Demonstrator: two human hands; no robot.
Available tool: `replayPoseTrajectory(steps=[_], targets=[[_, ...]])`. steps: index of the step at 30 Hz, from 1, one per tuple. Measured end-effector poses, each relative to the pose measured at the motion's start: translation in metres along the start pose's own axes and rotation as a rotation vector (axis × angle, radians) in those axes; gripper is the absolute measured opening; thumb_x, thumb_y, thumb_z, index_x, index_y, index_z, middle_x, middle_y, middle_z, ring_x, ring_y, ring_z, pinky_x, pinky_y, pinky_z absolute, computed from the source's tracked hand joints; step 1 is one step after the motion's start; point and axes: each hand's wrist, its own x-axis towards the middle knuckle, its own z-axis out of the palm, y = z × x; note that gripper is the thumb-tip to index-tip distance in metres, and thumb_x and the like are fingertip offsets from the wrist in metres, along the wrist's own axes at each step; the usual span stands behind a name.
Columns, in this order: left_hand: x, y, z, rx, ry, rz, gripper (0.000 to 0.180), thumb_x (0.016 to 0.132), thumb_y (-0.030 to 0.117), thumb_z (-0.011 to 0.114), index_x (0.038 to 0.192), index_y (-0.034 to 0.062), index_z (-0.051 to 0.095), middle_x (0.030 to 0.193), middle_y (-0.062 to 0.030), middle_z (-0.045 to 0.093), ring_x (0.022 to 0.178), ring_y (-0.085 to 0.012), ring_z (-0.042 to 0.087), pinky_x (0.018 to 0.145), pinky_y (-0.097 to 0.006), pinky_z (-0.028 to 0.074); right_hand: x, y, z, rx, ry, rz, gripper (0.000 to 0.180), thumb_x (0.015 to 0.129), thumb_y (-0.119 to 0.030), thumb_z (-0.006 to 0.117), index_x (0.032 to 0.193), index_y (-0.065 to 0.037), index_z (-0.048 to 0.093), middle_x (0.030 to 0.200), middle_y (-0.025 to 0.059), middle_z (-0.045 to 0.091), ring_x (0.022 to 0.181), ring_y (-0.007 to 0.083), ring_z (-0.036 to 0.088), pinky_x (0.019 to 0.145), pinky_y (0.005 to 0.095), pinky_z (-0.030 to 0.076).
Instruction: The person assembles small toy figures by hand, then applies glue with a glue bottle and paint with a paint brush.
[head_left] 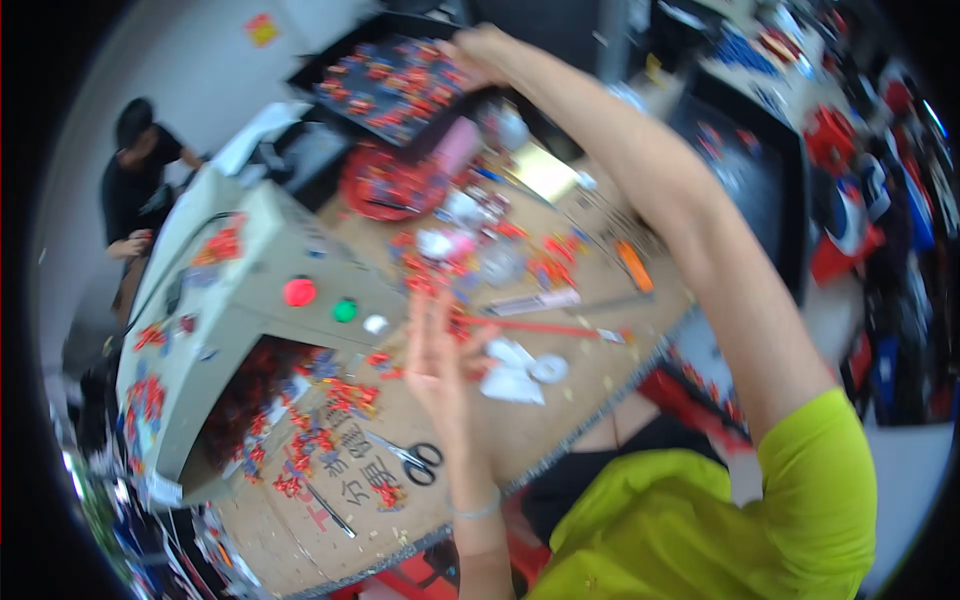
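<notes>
two hands are out over a crowded table [560, 420], and they sit well apart. your right hand [478, 50] is stretched far forward on a long bare arm, at the near edge of a black tray [330, 62] full of small red and blue parts; the fingers curl at that edge, but motion blur hides whether they grip anything, so you cannot tell. your left hand [437, 350] is raised close in front of you, fingers straight and together, open and holding nothing, with a thin bracelet [476, 510] on its wrist. just right of that hand lie a few scraps of white paper [512, 372] and a long red stick [545, 328]. below it, near the table's front edge, a pair of black-handled scissors [415, 460] lies flat on the table. to the left stands a grey machine box [250, 290] with a red button [299, 292] and a green button [345, 311] on its sloped face; a heap of red parts [300, 420] spills from its open front. farther back, between the box and the tray, sits a round red dish [385, 185] also holding parts. an orange tool [634, 266] lies under your right forearm. at the far left, another person in a black top [140, 185] works at their own place.
</notes>
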Motion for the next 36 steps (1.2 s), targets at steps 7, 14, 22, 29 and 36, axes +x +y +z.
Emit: replayPoseTrajectory(steps=[7,14,22,29,36], targets=[[0.005,-0.003,0.024,0.062,-0.027,0.022,0.045,0.098,0.02,0.045,0.136,-0.0017,0.036,0.124,-0.0227,0.054,0.08,-0.0239,0.069,0.049,-0.02,0.054,-0.235,-0.054,-0.174,-0.3,-0.262,-0.332,0.027,0.089,-0.015,0.061,0.107,0.005,0.062,0.089,0.0114,0.066,0.076,0.0158,0.063,0.071,0.0241,0.052],[-0.016,-0.013,0.033,0.152,0.046,0.11,0.04,0.098,0.021,0.044,0.13,-0.0037,0.043,0.101,-0.0151,0.062,0.075,-0.0206,0.068,0.044,-0.018,0.047,-0.488,0.096,-0.36,-0.209,-0.003,0.203,0.031,0.088,-0.026,0.059,0.092,0.004,0.065,0.077,0.0084,0.067,0.063,0.0096,0.063,0.055,0.0192,0.049],[-0.113,-0.013,0.106,0.153,-0.109,0.019,0.041,0.095,0.021,0.051,0.127,-0.0036,0.044,0.088,-0.011,0.063,0.067,-0.0186,0.068,0.039,-0.016,0.043,-0.473,0.353,-0.453,-0.92,0.903,0.046,0.022,0.076,-0.011,0.064,0.094,0.002,0.064,0.09,0.0193,0.067,0.084,0.0332,0.065,0.077,0.0403,0.052],[-0.188,-0.072,0.154,0.035,-0.313,-0.515,0.038,0.094,0.02,0.053,0.125,-0.0022,0.048,0.09,-0.0139,0.065,0.072,-0.0228,0.069,0.048,-0.022,0.052,-0.441,0.433,-0.499,-1.464,0.87,0.062,0.016,0.084,-0.019,0.054,0.085,-0.003,0.059,0.076,0.0196,0.062,0.074,0.038,0.062,0.066,0.0484,0.05],[-0.213,-0.074,0.105,0.116,-0.223,-0.281,0.047,0.091,0.007,0.054,0.134,-0.0009,0.038,0.126,-0.0163,0.05,0.107,-0.0229,0.059,0.086,-0.031,0.051,-0.494,0.367,-0.433,-0.56,1.256,-0.203,0.023,0.088,-0.022,0.059,0.098,-0.001,0.062,0.08,0.008,0.066,0.072,0.0171,0.061,0.063,0.0303,0.047]])
